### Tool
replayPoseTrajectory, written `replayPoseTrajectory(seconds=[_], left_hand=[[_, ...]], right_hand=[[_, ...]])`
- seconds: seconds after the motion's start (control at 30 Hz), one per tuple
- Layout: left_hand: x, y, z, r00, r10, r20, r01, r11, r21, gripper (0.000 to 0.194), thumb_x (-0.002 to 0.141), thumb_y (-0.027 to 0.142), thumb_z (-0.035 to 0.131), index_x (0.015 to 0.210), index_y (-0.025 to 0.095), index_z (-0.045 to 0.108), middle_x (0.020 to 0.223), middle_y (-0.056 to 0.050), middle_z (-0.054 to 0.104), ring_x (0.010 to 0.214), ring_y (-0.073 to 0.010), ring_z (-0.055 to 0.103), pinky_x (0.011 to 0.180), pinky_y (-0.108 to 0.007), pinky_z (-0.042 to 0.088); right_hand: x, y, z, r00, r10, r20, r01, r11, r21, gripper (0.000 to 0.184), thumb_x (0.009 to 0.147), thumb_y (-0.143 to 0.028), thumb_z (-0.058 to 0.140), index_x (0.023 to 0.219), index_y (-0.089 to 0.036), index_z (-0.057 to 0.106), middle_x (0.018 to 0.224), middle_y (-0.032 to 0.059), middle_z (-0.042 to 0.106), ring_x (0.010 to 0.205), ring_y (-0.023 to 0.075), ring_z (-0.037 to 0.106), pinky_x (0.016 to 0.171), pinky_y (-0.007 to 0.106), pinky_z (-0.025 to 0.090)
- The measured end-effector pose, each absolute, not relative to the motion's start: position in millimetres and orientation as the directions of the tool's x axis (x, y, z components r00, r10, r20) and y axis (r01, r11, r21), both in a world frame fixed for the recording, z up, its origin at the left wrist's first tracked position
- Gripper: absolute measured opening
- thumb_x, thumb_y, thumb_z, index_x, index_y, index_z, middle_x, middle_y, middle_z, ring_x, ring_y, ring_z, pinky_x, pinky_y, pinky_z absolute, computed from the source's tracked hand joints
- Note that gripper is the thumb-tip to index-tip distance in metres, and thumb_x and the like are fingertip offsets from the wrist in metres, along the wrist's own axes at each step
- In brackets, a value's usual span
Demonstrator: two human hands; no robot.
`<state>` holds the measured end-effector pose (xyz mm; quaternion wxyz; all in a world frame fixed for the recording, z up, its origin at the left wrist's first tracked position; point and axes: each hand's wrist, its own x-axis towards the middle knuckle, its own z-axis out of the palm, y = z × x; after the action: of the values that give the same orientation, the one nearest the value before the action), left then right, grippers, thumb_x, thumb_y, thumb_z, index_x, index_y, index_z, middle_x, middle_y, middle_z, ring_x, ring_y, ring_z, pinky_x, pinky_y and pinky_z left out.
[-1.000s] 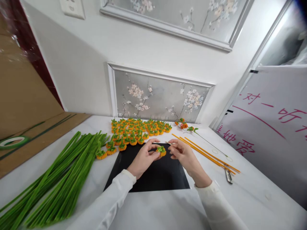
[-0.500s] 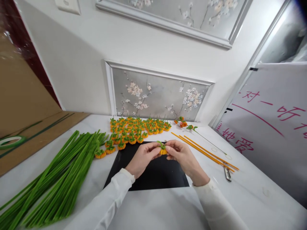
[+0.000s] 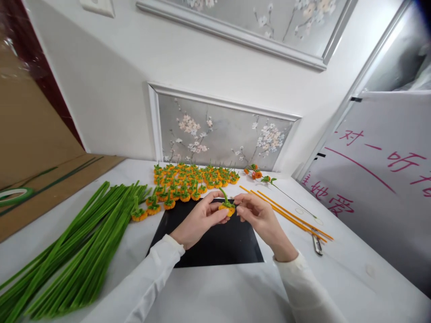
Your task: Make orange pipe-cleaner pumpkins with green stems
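My left hand [image 3: 199, 220] and my right hand [image 3: 257, 216] meet above a black mat [image 3: 215, 244] and both pinch one small orange pipe-cleaner fruit [image 3: 226, 208] with a green top and a short green stem sticking up. The left thumb and fingers press its left side, the right fingertips its right side. Behind the hands lie several finished orange fruits with green tops [image 3: 188, 179] in rows on the white table [image 3: 235, 291].
A thick bundle of green pipe cleaners [image 3: 77, 251] lies at the left. Orange pipe cleaners [image 3: 286, 214] and a metal tool [image 3: 316, 244] lie at the right, with a wired flower stem [image 3: 269, 180] beyond. A green tape roll [image 3: 13, 195] rests on cardboard at far left. A whiteboard [image 3: 380, 179] leans at right.
The fruit's green stem now stands up from its top. Both hands have stayed on the fruit, shifting slightly toward the far edge of the mat.
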<state>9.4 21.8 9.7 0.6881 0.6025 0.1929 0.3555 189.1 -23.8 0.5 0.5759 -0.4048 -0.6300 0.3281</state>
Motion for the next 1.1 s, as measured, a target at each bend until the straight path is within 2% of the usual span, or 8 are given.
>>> replayPoseTrajectory(seconds=[0.17,0.33,0.5,0.63,0.73,0.8,0.9,1.1], left_hand=[[9,20,11,0.693,0.705,0.150,-0.308,0.100,0.946,0.024,0.084,0.032,0.061,0.098,0.021,0.045,0.081,0.001,0.061,0.075,-0.0097,0.058,0.078,-0.027,0.045],[13,20,11,0.641,0.740,0.203,-0.260,-0.040,0.965,0.022,0.082,0.036,0.062,0.086,0.019,0.049,0.076,0.002,0.059,0.071,-0.0101,0.057,0.073,-0.026,0.047],[18,20,7,0.567,0.766,0.303,-0.208,-0.223,0.952,0.021,0.084,0.038,0.058,0.086,0.019,0.052,0.068,0.004,0.056,0.061,-0.0095,0.055,0.061,-0.023,0.047],[19,18,5,0.566,0.793,0.226,-0.171,-0.156,0.973,0.026,0.086,0.042,0.055,0.082,0.016,0.054,0.066,0.003,0.056,0.055,-0.0077,0.054,0.053,-0.019,0.046],[17,19,6,0.582,0.807,0.102,-0.200,0.020,0.980,0.031,0.086,0.046,0.053,0.085,0.016,0.057,0.074,0.000,0.060,0.062,-0.0086,0.059,0.059,-0.019,0.049],[17,19,6,0.597,0.799,0.079,-0.228,0.074,0.971,0.027,0.082,0.043,0.060,0.091,0.017,0.059,0.081,-0.001,0.062,0.071,-0.0095,0.062,0.069,-0.022,0.051],[17,20,5,0.570,0.813,0.123,-0.247,0.026,0.969,0.030,0.074,0.033,0.071,0.098,0.019,0.060,0.089,0.000,0.063,0.079,-0.0105,0.062,0.080,-0.025,0.050],[17,23,4,0.488,0.848,0.209,-0.152,-0.153,0.976,0.027,0.073,0.031,0.071,0.095,0.018,0.065,0.090,-0.001,0.065,0.083,-0.0153,0.062,0.082,-0.029,0.050]], right_hand=[[183,-25,1,-0.026,0.832,0.554,0.252,0.542,-0.802,0.028,0.075,-0.025,0.070,0.101,-0.025,0.062,0.093,0.0015,0.055,0.072,0.0127,0.054,0.061,0.025,0.047],[177,-24,-1,0.027,0.826,0.563,0.344,0.522,-0.781,0.017,0.077,-0.025,0.067,0.094,-0.024,0.064,0.088,0.0020,0.059,0.071,0.0138,0.053,0.061,0.026,0.046],[174,-25,1,0.015,0.884,0.466,0.173,0.457,-0.873,0.016,0.079,-0.034,0.065,0.089,-0.022,0.063,0.085,0.0027,0.061,0.069,0.0148,0.056,0.062,0.028,0.045],[171,-21,-3,-0.029,0.945,0.325,0.006,0.326,-0.945,0.024,0.078,-0.041,0.064,0.088,-0.020,0.061,0.067,-0.0020,0.057,0.056,0.0106,0.051,0.053,0.024,0.042],[169,-18,-8,0.008,0.970,0.242,-0.104,0.241,-0.965,0.028,0.078,-0.043,0.065,0.091,-0.019,0.059,0.069,-0.0027,0.055,0.054,0.0080,0.047,0.050,0.021,0.040],[169,-17,-9,0.035,0.975,0.218,-0.172,0.221,-0.960,0.032,0.078,-0.045,0.064,0.097,-0.020,0.058,0.071,-0.0028,0.055,0.055,0.0082,0.049,0.050,0.021,0.041],[172,-17,-8,0.093,0.961,0.259,-0.172,0.272,-0.947,0.034,0.080,-0.047,0.060,0.103,-0.022,0.057,0.074,-0.0022,0.057,0.056,0.0087,0.051,0.051,0.021,0.043],[170,-18,-6,0.113,0.936,0.333,-0.012,0.336,-0.942,0.032,0.072,-0.041,0.070,0.093,-0.019,0.060,0.086,0.0017,0.059,0.065,0.0113,0.055,0.055,0.023,0.049]])
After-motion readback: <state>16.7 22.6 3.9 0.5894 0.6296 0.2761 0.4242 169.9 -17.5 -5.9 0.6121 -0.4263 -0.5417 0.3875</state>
